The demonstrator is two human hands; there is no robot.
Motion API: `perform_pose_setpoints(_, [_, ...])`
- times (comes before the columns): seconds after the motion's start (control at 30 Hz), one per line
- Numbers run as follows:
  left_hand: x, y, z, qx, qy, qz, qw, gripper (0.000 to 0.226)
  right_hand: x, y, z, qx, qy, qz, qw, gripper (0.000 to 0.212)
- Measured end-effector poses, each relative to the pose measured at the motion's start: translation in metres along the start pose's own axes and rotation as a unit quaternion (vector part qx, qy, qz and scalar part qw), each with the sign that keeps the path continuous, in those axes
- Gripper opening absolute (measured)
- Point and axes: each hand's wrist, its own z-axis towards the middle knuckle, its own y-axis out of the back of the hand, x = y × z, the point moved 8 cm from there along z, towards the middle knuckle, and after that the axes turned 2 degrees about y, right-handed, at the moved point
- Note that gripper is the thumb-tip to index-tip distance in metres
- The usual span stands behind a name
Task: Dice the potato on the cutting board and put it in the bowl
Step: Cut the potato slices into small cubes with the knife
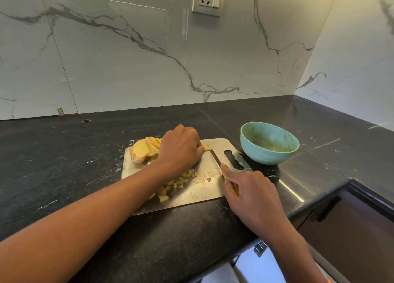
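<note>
Half the potato is diced [174, 183] on the steel cutting board [198, 189], slices [147, 147] stacked behind, left hand [181, 149] fingers curled over firm, slick strips, right hand [247, 192] gripping the knife [219, 162], bowl [269, 142] waiting just beside.

Left hand [181, 147] reaching far across, forearm diagonal, knuckles up, fingers curled down and pinching. Right hand [250, 194] near right, fingers wrapped in a grip, index finger extended forward.
</note>
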Motion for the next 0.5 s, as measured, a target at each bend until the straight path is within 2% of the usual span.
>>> perform_pose_setpoints(0.2, [0.005,-0.001,0.001,0.022,-0.003,-0.016,1.000,0.028,0.006,0.008,0.012,-0.057,-0.024,-0.009,0.998,0.044])
perform_pose_setpoints(0.5, [0.012,-0.005,0.002,0.034,0.004,-0.021,0.999,0.027,0.009,-0.015,0.046,-0.001,-0.021,-0.048,0.999,0.045])
